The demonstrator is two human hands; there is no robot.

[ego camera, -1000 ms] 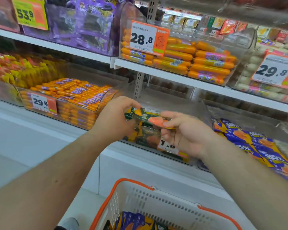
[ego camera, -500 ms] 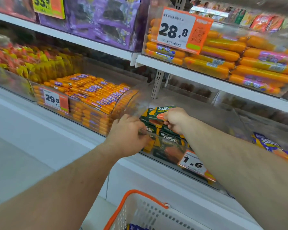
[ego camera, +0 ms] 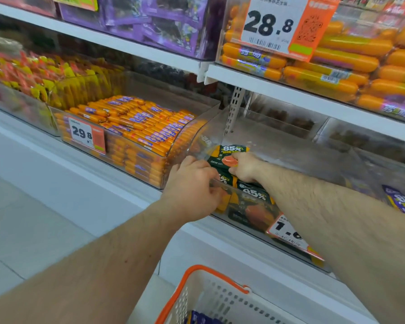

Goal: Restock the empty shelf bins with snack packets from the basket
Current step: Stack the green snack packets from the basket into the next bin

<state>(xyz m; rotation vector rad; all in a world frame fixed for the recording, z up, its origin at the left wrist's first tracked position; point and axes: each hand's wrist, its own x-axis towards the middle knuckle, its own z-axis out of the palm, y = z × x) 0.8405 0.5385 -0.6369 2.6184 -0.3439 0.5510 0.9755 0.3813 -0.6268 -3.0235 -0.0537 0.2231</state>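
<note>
Head view, my right hand: my right hand (ego camera: pixel 243 167) reaches over the front wall into the clear bin (ego camera: pixel 297 157) on the lower shelf, fingers curled round a green snack packet (ego camera: pixel 232 153) marked 85%, which I hold just above the packets already lying there.
Head view, my left hand: my left hand (ego camera: pixel 193 188) sits at the bin's front left corner, fingers curled over the top edge of the front wall; I cannot tell whether it also pinches a packet behind that wall.
Head view, packets in the bin: more green packets (ego camera: pixel 253 195) lie stacked against the front wall, at the left end of the bin; the back and right part of the bin shows bare plastic.
Head view, price tag: a white and orange tag (ego camera: pixel 288 232) reading 1.6 hangs on the bin's front wall, partly hidden by my right forearm.
Head view, basket: the white basket (ego camera: pixel 211 300) with an orange rim stands below the shelf's front edge, at the bottom of the picture; blue packets (ego camera: pixel 201 319) show inside it.
Head view, neighbours on the lower shelf: to the left, touching my bin, a bin of orange sausage sticks (ego camera: pixel 136 127) with a 29.8 tag (ego camera: pixel 84 134); at the far right edge, blue packets marked 85% (ego camera: pixel 402 202).
Head view, upper shelf: fat orange sausages (ego camera: pixel 337 73) behind a 28.8 tag (ego camera: pixel 278 24), and purple boxes (ego camera: pixel 154 22) to their left.
</note>
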